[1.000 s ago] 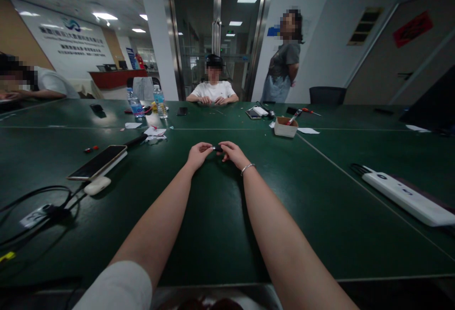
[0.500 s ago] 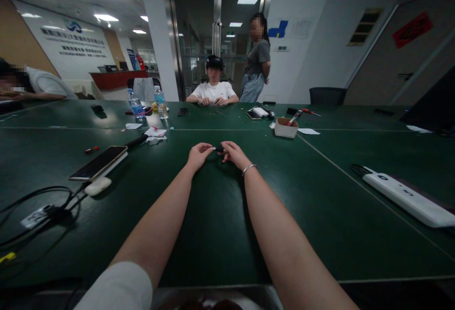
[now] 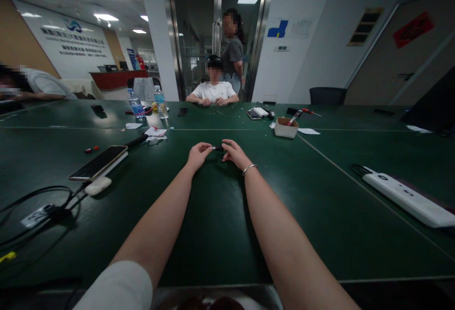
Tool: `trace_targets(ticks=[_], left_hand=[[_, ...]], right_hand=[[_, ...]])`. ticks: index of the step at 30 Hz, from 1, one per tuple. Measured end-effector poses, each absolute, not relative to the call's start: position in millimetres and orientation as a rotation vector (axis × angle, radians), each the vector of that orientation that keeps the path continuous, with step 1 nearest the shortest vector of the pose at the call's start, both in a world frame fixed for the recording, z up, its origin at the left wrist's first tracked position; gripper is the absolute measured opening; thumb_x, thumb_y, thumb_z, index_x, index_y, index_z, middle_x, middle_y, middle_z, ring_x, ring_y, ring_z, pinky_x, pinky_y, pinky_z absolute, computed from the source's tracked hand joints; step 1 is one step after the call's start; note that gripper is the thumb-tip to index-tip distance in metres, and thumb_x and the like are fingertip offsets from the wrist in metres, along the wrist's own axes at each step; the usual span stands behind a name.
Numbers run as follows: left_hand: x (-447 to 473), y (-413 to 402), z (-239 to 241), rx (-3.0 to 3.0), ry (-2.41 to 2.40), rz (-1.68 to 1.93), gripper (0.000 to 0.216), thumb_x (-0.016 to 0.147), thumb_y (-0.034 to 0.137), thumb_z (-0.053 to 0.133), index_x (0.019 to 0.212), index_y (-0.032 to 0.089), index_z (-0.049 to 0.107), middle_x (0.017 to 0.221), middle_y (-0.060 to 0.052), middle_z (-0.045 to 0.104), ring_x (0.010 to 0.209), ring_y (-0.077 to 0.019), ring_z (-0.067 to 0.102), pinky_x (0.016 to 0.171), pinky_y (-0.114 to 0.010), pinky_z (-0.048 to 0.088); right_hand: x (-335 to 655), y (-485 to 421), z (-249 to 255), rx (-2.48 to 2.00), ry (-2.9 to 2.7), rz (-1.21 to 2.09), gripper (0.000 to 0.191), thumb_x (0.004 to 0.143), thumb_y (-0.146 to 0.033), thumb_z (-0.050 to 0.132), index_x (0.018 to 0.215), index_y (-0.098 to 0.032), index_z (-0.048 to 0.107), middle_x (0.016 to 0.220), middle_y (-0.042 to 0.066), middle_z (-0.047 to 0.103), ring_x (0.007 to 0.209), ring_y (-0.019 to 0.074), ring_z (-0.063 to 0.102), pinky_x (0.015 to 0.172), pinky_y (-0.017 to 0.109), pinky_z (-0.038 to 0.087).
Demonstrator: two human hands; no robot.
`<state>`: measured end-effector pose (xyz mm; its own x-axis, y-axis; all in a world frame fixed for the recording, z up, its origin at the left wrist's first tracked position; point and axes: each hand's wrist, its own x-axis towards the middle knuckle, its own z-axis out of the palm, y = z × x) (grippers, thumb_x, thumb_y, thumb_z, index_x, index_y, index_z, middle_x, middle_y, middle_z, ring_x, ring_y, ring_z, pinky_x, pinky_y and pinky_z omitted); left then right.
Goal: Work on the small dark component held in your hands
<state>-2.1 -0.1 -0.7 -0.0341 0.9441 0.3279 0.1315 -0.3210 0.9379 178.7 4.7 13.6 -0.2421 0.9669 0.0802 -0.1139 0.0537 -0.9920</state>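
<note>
My left hand (image 3: 199, 156) is closed in a pinch on the silvery end of a small black piece (image 3: 218, 148). The piece is held level just above the green table (image 3: 220, 224), and its exact kind is too small to make out. Its dark end points toward my right hand (image 3: 234, 153), which has a bracelet at the wrist. The fingers of that hand are loosely spread around the dark tip, with the index finger above and the thumb below. Whether they touch it is hard to tell.
Left lie a phone (image 3: 101, 162), a white case (image 3: 98, 186) and black cables. Two water bottles (image 3: 161, 104) and paper scraps (image 3: 155, 132) stand farther back. A small box (image 3: 286, 128) is ahead right, a white power bank-like device (image 3: 408, 197) right. A person (image 3: 213, 89) sits opposite.
The fingers of my right hand have loosened and spread from the black piece. My left hand stays put. A standing person behind the table has moved left.
</note>
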Motion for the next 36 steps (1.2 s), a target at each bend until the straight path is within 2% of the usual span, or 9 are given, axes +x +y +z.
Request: trace_targets(ticks=[3,7,14,17,21,25,31,36], left_hand=[[-1.4,-1.5,0.1,1.519,1.162,1.437,0.026,0.068,0.035,0.07,0.086,0.016,0.065,0.082,-0.006,0.068,0.081,-0.0183,0.064,0.08,-0.036,0.049],[0.3,-5.1,2.9,1.499,1.138,1.395,0.033,0.069,0.043,0.068,0.088,0.017,0.063,0.072,-0.002,0.065,0.07,-0.0156,0.061,0.072,-0.032,0.048],[-0.5,-8.0,5.1,1.532,1.117,1.328,0.04,0.061,0.041,0.074,0.091,0.017,0.065,0.078,-0.004,0.067,0.075,-0.017,0.062,0.075,-0.033,0.047],[0.5,-7.1,4.3,1.506,1.143,1.325,0.037,0.063,0.043,0.073,0.087,0.016,0.065,0.076,-0.005,0.068,0.074,-0.0172,0.062,0.072,-0.032,0.048],[1.8,-5.5,3.0,1.523,1.23,1.307,0.033,0.068,0.048,0.067,0.076,0.017,0.065,0.067,-0.004,0.066,0.062,-0.0142,0.058,0.062,-0.028,0.045],[-1.3,-2.6,3.5,1.509,1.351,1.322,0.038,0.072,0.054,0.06,0.068,0.017,0.064,0.061,-0.003,0.063,0.055,-0.012,0.053,0.055,-0.025,0.04],[-2.9,-1.6,4.4,1.433,1.392,1.388,0.041,0.072,0.056,0.057,0.067,0.017,0.063,0.059,-0.002,0.06,0.052,-0.011,0.05,0.054,-0.024,0.037],[1.4,-5.5,3.8,1.524,1.4,1.324,0.038,0.073,0.054,0.058,0.064,0.018,0.061,0.058,-0.002,0.061,0.053,-0.0116,0.05,0.053,-0.024,0.037]], right_hand=[[178.2,5.3,12.6,-0.96,-1.385,1.389,0.017,0.085,-0.023,0.06,0.099,-0.015,0.058,0.07,0.001,0.066,0.04,0.0046,0.051,0.045,0.019,0.052],[178.8,7.0,9.5,-0.921,-1.384,1.392,0.017,0.083,-0.02,0.062,0.099,-0.015,0.06,0.07,0.0,0.068,0.042,0.0046,0.052,0.047,0.018,0.052],[181.0,9.3,6.1,-0.915,-1.334,1.416,0.017,0.083,-0.023,0.062,0.099,-0.015,0.06,0.069,0.001,0.068,0.044,0.0051,0.054,0.052,0.02,0.055],[180.7,10.0,5.9,-0.925,-1.333,1.411,0.016,0.084,-0.02,0.061,0.098,-0.015,0.061,0.068,0.001,0.068,0.044,0.0049,0.054,0.051,0.019,0.054],[180.7,9.5,6.2,-0.918,-1.361,1.415,0.017,0.081,-0.017,0.062,0.098,-0.016,0.062,0.071,0.001,0.067,0.045,0.0048,0.054,0.051,0.019,0.054],[182.6,6.5,8.5,-0.871,-1.36,1.417,0.02,0.078,-0.017,0.065,0.098,-0.018,0.062,0.076,0.0,0.067,0.047,0.005,0.055,0.053,0.021,0.055],[183.0,4.1,10.7,-0.855,-1.314,1.416,0.022,0.081,-0.022,0.063,0.102,-0.019,0.059,0.08,0.001,0.067,0.048,0.0047,0.055,0.056,0.023,0.057],[179.1,7.0,7.0,-0.871,-1.431,1.379,0.023,0.076,-0.021,0.068,0.099,-0.019,0.062,0.069,-0.003,0.061,0.048,0.0056,0.055,0.051,0.019,0.053]])
